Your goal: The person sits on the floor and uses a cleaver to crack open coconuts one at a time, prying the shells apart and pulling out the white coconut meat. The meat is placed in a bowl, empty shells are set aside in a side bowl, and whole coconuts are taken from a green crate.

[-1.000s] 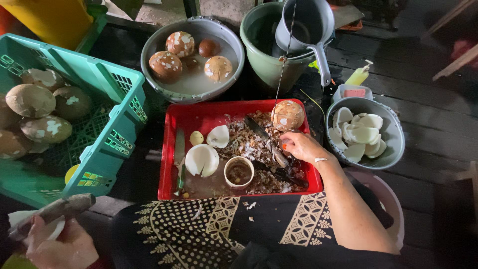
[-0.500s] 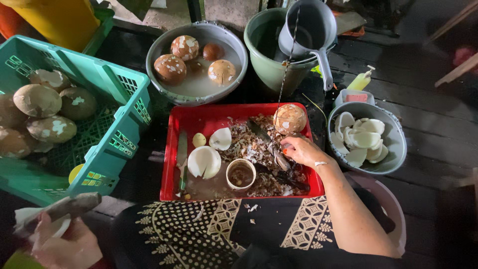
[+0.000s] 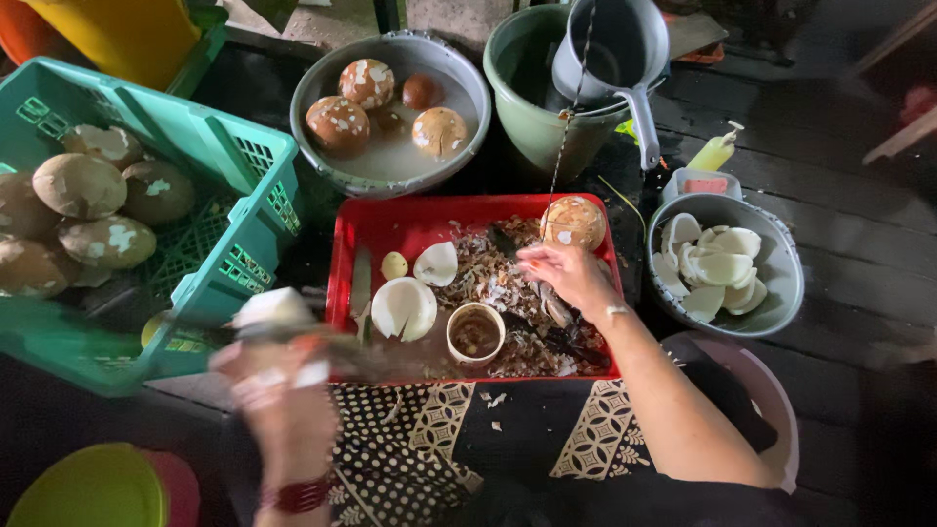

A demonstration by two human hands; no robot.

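Your right hand (image 3: 564, 275) rests fingers-down on shell scraps in red tray (image 3: 390, 222), beside peeled coconut (image 3: 573, 222), grasping nothing. Left hand (image 3: 278, 376), blurred, clenched on knife (image 3: 322, 337) w/ white piece (image 3: 271, 306).

Right hand (image 3: 566, 275) outstretched, fingers curled; left hand (image 3: 283, 376) raised, blurred.

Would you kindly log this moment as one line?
left hand: blurred, holding knife | right hand: on shell scraps | red tray
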